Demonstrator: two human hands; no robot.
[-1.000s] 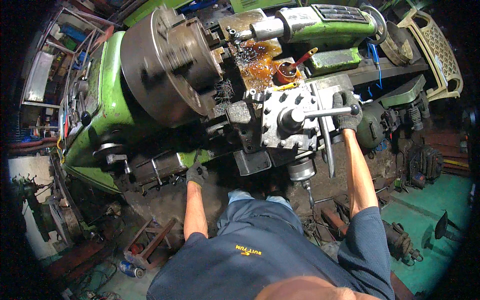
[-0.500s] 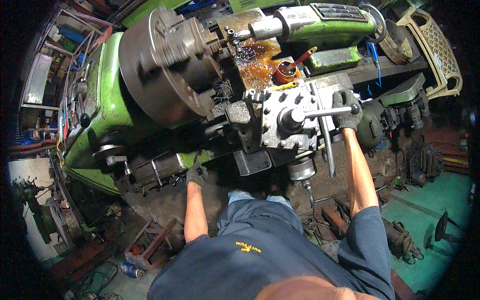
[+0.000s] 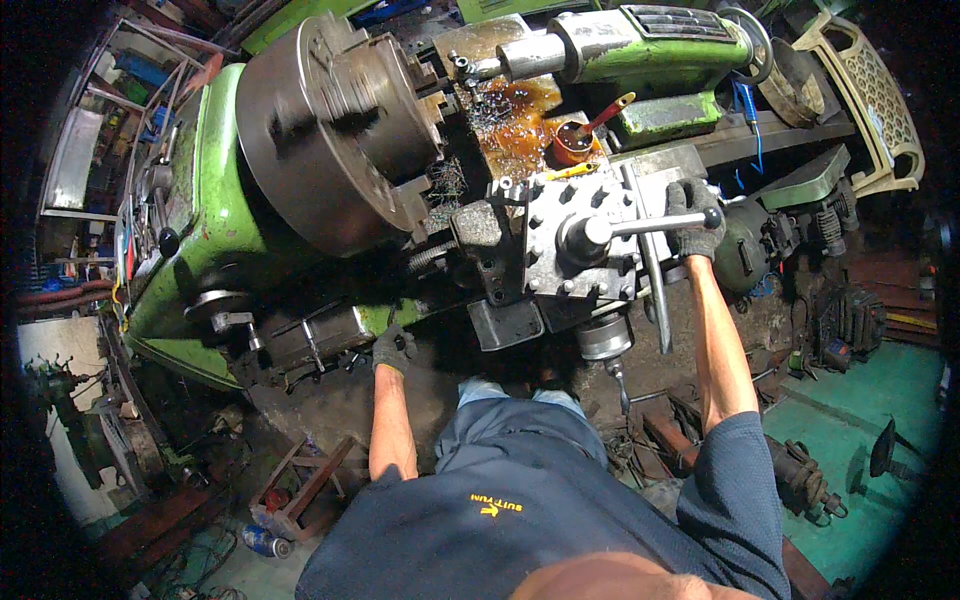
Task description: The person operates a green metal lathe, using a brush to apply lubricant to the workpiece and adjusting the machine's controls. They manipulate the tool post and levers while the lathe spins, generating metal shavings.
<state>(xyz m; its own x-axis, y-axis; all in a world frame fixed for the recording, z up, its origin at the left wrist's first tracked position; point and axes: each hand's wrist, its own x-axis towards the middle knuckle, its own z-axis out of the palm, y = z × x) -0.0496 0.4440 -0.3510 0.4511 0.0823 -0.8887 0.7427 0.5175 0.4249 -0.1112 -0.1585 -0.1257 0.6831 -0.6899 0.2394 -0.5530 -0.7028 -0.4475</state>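
Observation:
My left hand (image 3: 393, 349), in a grey knit glove, is closed round a small control lever (image 3: 393, 314) on the front of the green lathe (image 3: 222, 150). My right hand (image 3: 694, 238), gloved too, lies beneath the tool post lever (image 3: 655, 224), close to its black knob. Its fingers curl downward onto something hidden below. The square tool post (image 3: 545, 235), ringed with bolts, stands left of that hand. Farther left is the big chuck (image 3: 300, 165), its surface streaked, with a thick round metal workpiece (image 3: 385, 105) at its jaws.
An orange cup (image 3: 572, 150) of dark liquid holds a red-handled brush (image 3: 610, 108) on the oily, chip-strewn plate (image 3: 500, 50). Behind it sits the green tailstock (image 3: 650, 50). A handwheel with a crank (image 3: 228, 315) juts out at left. A beige plastic chair (image 3: 870, 95) stands far right.
The chuck and workpiece have turned; the jaws and dark slots show at different places. Both my hands stay where they were.

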